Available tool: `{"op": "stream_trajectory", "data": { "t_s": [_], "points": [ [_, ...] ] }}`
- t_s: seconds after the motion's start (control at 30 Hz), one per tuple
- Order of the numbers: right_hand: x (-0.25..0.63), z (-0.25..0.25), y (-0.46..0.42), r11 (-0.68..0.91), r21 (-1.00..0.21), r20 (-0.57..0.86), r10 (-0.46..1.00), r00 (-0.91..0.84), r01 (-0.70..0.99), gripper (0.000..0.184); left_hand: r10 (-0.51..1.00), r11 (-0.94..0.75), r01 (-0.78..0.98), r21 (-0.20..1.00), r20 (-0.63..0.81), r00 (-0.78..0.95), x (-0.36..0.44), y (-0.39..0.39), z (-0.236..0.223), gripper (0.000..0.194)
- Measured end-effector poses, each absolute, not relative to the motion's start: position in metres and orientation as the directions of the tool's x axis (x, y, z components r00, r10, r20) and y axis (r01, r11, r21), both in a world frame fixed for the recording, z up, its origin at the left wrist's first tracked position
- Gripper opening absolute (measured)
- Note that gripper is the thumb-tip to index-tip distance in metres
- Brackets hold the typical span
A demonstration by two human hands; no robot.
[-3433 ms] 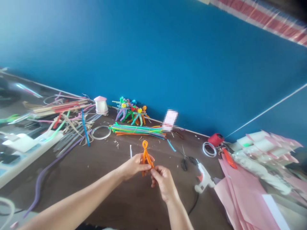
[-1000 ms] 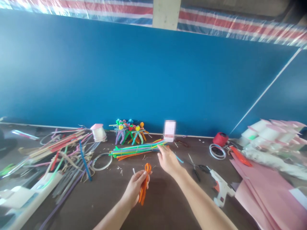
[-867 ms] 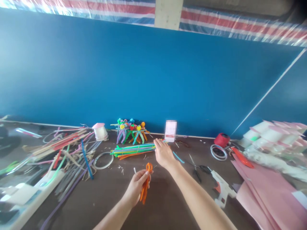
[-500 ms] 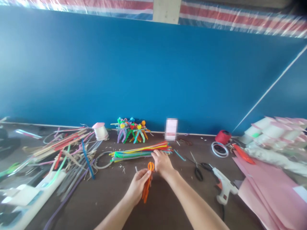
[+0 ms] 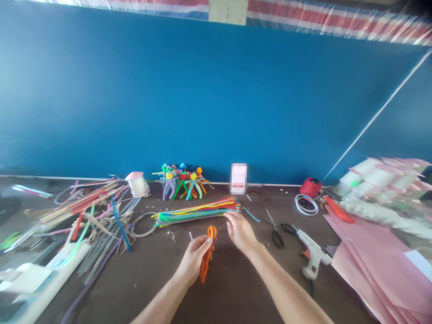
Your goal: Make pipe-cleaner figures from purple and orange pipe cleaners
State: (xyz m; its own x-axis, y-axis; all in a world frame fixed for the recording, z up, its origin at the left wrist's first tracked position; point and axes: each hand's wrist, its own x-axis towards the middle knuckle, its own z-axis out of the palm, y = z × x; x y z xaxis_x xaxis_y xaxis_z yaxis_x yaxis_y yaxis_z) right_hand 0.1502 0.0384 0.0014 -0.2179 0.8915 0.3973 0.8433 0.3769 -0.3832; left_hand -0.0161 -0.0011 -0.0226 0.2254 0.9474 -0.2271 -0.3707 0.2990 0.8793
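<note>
My left hand [image 5: 194,260] grips an orange pipe-cleaner figure [image 5: 206,258] with a small loop at its top [image 5: 212,231]. Its lower strands hang below my fingers. A thin white stick [image 5: 190,236] pokes out beside my left fingertips, and I cannot tell if it is held. My right hand [image 5: 240,231] lies palm down on the brown table [image 5: 151,288], its fingers apart and empty. Those fingertips are at the near edge of a bundle of multicoloured pipe cleaners [image 5: 195,212], which is tied around its middle.
Finished pipe-cleaner figures [image 5: 182,182] stand against the blue wall [image 5: 216,99]. Scissors [image 5: 277,238] and a white glue gun [image 5: 312,254] lie to the right, with pink paper sheets [image 5: 378,274] beyond. A tangled heap of strips [image 5: 97,216] covers the left.
My right hand has moved away from the orange figure, rightward along the bundle's near edge. Since the earliest frame, it has let go of the figure, and the view has levelled out.
</note>
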Motion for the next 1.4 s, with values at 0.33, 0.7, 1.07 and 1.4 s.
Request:
{"op": "stream_trajectory", "data": {
  "t_s": [0.33,0.7,1.07,1.4],
  "points": [
    [0.144,0.001,0.061,0.237,-0.383,0.337,0.936,-0.103,0.893,0.026,0.947,0.295,-0.342,0.892,-0.226,0.227,-0.017,-0.001,-0.021,0.029],
    [0.141,0.006,0.065,0.114,-0.282,0.165,0.984,-0.069,0.953,0.030,0.947,0.287,-0.319,0.903,-0.218,0.236,-0.017,-0.001,-0.022,0.031],
    [0.129,0.022,0.073,0.074,-0.173,0.018,0.997,-0.072,0.982,0.024,0.946,0.292,-0.298,0.909,-0.229,0.227,-0.016,-0.002,-0.016,0.032],
    [0.123,0.027,0.071,0.144,-0.157,0.051,0.989,-0.138,0.977,0.024,0.950,0.279,-0.267,0.923,-0.224,0.219,-0.015,-0.003,-0.013,0.033]
  ]
}}
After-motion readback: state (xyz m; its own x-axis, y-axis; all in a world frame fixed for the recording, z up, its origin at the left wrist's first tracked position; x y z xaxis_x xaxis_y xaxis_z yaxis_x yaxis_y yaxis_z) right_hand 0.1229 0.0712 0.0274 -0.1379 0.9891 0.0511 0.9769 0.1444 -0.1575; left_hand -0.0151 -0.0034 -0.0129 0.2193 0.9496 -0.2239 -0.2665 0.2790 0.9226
